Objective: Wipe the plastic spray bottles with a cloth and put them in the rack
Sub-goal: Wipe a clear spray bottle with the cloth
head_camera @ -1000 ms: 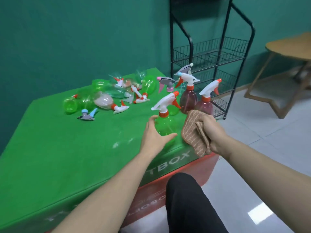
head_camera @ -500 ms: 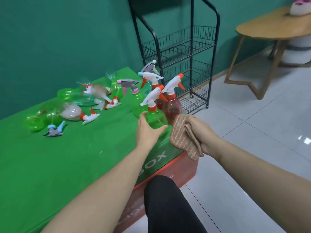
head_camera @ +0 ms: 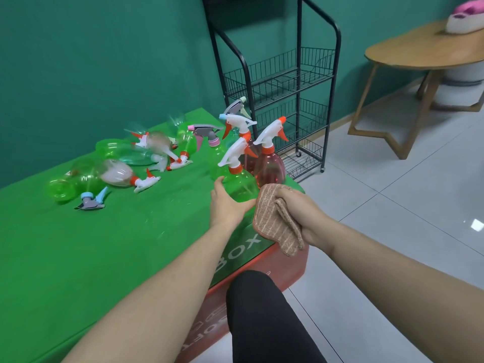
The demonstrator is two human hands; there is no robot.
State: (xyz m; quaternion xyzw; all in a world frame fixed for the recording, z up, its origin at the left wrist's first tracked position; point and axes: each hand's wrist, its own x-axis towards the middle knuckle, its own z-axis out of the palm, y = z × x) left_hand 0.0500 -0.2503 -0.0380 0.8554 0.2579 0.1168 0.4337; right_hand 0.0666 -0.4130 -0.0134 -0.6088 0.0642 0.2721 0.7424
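Two hands are seen over the green desk (head_camera: 78, 258). An upright green spray bottle (head_camera: 241, 183) near the desk's right corner is gripped by the left hand (head_camera: 226, 205), fingers curled round its body. A brown striped cloth (head_camera: 275, 221) is clutched in the right hand (head_camera: 301, 216), just beside the bottle. A black wire rack (head_camera: 288, 82) is stood behind the desk.

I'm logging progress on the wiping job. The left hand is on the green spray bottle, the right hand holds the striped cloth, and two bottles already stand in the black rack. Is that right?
Not quite: the head view shows the black rack with no bottles on its visible shelves. The rest holds: the left hand is on the green spray bottle, and the right hand holds the striped cloth.
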